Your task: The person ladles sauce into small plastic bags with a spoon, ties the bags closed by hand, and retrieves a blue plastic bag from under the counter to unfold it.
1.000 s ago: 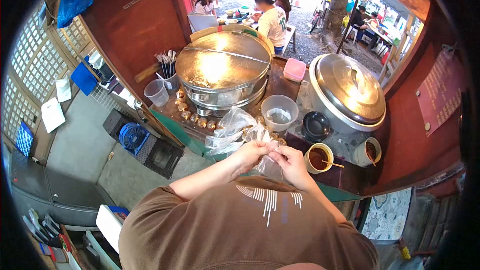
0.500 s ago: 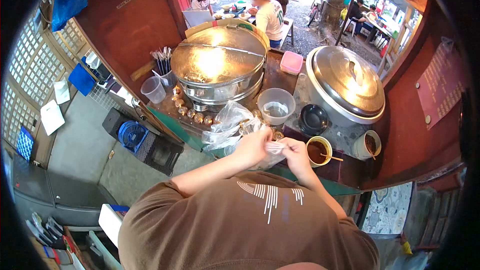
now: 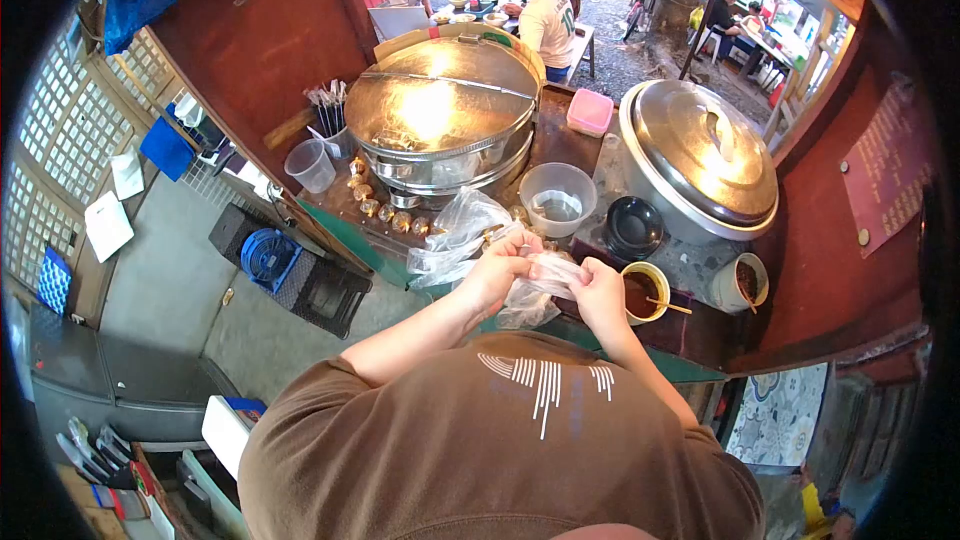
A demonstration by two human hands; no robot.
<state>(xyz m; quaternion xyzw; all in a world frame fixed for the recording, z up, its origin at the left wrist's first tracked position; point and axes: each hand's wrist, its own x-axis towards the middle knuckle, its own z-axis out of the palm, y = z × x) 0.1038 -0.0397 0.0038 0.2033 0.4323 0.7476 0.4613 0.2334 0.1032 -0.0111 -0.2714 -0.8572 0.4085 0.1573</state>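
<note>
Over the counter's front edge, my left hand (image 3: pixel 497 272) pinches one end of a clear plastic bag (image 3: pixel 553 274). The other end is gripped by my right hand (image 3: pixel 602 298), so the plastic is bunched and stretched between them. Its lower part hangs below my fingers. Beside my left hand lies a heap of loose clear plastic bags (image 3: pixel 460 230). A yellowish tub of brown sauce (image 3: pixel 640 292) with a stick in it stands just right of my right hand. Behind the hands is a clear plastic tub (image 3: pixel 557 202), next to black bowls (image 3: pixel 633 227).
A large round steel steamer (image 3: pixel 440 110) and a lidded pot (image 3: pixel 700 160) fill the back. Several small knotted bags (image 3: pixel 401 222) line the left edge. A pink box (image 3: pixel 590 112), an empty-looking cup (image 3: pixel 310 167) and a second sauce tub (image 3: pixel 740 282) stand around. People sit outside.
My hands have moved slightly apart, and the plastic between them is now stretched out more to the right. The whole view has shifted a little.
</note>
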